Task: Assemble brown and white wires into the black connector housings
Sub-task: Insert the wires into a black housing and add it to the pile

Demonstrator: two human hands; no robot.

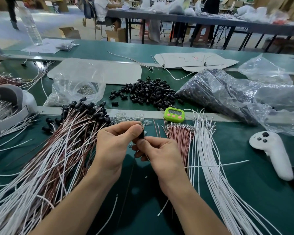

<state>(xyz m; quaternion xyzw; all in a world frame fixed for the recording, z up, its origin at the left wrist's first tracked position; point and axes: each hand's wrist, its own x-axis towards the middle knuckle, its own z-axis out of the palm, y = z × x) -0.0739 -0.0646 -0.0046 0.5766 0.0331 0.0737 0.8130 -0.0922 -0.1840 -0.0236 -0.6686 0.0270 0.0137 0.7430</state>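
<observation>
Housing: black connector housing (141,135) held just below the green timer (174,114), raised for sighting.
Left hand (116,146): fingers pinching housing steady.
Right hand (157,154): fingers pinching a wire, probably feeding it in.

A person's left hand (113,146) and right hand (159,154) meet above a green desk (244,192), pinching a small black connector housing (141,135) between their fingertips. To the left lies a heap of finished brown and white wires (58,150) tipped with black housings. To the right, a bundle of brown wires (179,138) sits beside a fan of loose white wires (209,158). A green timer (174,115) stands just behind them, with a pile of loose black housings (148,92) farther back. A white controller (271,153) rests at the right edge, near crumpled plastic bags (236,94).
</observation>
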